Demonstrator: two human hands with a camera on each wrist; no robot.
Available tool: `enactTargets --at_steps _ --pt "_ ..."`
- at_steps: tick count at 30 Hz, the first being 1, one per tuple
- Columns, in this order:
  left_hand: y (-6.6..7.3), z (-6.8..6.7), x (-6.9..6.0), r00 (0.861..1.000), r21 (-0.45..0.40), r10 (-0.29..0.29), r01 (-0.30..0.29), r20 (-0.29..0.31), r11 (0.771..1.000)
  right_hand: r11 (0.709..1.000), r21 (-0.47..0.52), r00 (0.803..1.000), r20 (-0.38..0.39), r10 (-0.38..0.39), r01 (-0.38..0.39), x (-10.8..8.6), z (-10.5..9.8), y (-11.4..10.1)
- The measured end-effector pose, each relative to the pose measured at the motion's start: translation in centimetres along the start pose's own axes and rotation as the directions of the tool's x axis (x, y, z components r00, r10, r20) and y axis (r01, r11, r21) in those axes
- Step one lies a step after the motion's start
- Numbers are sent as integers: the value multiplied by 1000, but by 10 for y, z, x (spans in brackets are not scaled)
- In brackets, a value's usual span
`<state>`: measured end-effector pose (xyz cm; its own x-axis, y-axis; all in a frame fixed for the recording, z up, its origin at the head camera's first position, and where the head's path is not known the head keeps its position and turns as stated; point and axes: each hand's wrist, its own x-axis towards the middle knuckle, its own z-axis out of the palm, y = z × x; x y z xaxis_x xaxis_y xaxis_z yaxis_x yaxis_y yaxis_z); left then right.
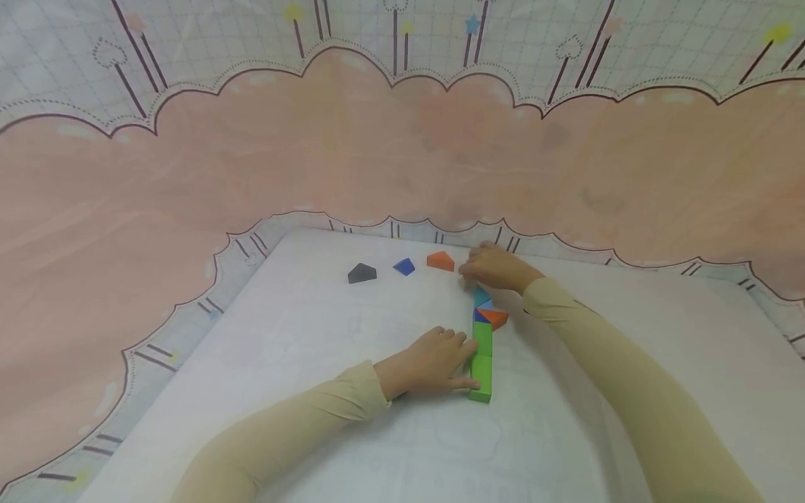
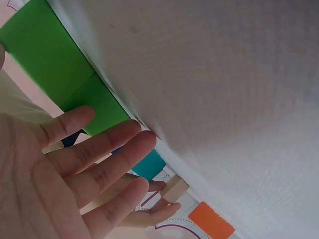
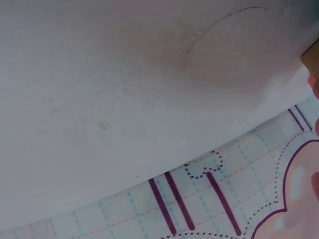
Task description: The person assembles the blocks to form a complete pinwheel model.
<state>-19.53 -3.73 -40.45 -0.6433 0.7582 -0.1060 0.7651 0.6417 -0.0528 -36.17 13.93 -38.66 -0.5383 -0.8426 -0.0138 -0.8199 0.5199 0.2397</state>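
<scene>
Two green blocks [image 1: 481, 377] [image 2: 47, 47] lie end to end on the white table. My left hand [image 1: 437, 360] [image 2: 75, 179] rests beside them with fingers spread, thumb and fingertips against their left side. At their far end are a teal piece [image 1: 481, 296] [image 2: 148, 165], a light blue piece [image 1: 486, 305], a dark blue piece [image 1: 480, 317] and an orange triangle [image 1: 495, 318] jutting right. Just beyond the teal piece, my right hand [image 1: 497, 269] pinches a small wooden block [image 2: 174, 189] [image 3: 312, 62] between thumb and fingers; the head view hides this block.
Left of my right hand, an orange block [image 1: 441, 261] [image 2: 211, 220], a blue piece [image 1: 404, 266] and a dark grey piece [image 1: 362, 273] lie apart near the far edge of the white table [image 1: 283, 335]. A patterned pink cloth [image 1: 377, 154] [image 3: 299, 199] borders it.
</scene>
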Motion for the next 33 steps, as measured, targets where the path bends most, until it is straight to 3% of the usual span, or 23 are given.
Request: enactTargets --at_steps 5,10,16,21,26,33 --pt "0 -1 1 1000 -3 0 0 3 1000 999 -50 1000 -8 -22 22 2 1 -1" --pt "0 -2 2 1000 1 5 -5 2 1000 1000 -5 1000 -22 7 -7 -4 1 3" --pt "0 -3 3 1000 4 10 -10 4 1000 994 34 994 -14 106 -105 -22 -7 5" --pt "1 -4 3 1000 32 17 -16 -10 999 977 49 977 -28 210 -208 -43 -23 -1" --pt "1 -4 2 1000 43 11 -11 -9 999 968 42 959 -129 253 -249 -65 -37 -19" --pt "2 -2 0 1000 36 -4 4 -11 999 962 40 935 -225 274 -272 -96 -41 -63"
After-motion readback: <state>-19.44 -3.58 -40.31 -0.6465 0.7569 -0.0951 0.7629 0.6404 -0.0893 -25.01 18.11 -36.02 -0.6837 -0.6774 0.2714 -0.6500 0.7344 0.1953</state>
